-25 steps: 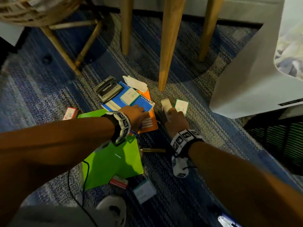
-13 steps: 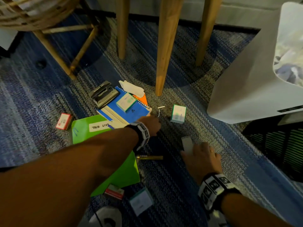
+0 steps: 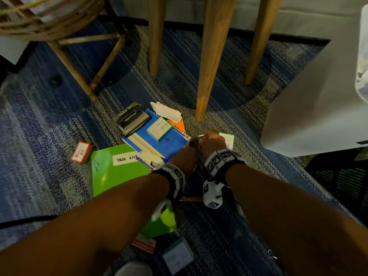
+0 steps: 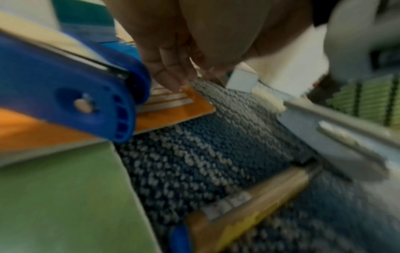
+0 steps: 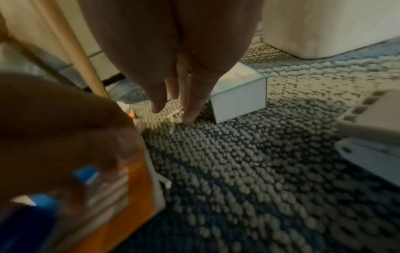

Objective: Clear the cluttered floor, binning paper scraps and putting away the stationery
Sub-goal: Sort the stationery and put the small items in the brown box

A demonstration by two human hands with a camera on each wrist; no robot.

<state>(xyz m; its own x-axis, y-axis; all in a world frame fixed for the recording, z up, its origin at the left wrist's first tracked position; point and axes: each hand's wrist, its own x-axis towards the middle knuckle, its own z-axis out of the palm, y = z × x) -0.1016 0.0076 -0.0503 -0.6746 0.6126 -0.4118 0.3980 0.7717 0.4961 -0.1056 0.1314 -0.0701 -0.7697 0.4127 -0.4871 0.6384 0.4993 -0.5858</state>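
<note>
Both hands meet on the carpet at the near corner of the orange notebook (image 4: 173, 111). My left hand (image 4: 173, 80) points its straight fingers down onto that corner. My right hand (image 5: 173, 111) reaches down beside it, thumb and finger straight on either side of a thin white metal piece (image 5: 174, 112), seen as a small clip (image 3: 202, 135) in the head view. A white-and-teal box (image 5: 238, 101) stands just right of the fingers. A blue notebook (image 3: 173, 140), a hole punch (image 3: 131, 118) and a paper scrap (image 3: 165, 111) lie behind.
A white bin (image 3: 318, 106) stands to the right and wooden legs (image 3: 209, 76) rise close behind. A green folder (image 3: 111, 174), a red box (image 3: 81, 152), a gold pen (image 3: 191, 199), a blue stapler (image 4: 75, 102) and a white stapler (image 5: 372, 150) lie around my wrists.
My right hand has left the white stapler on the carpet and moved forward and left to the small metal piece beside my left hand. The left hand has stayed at the notebook corner.
</note>
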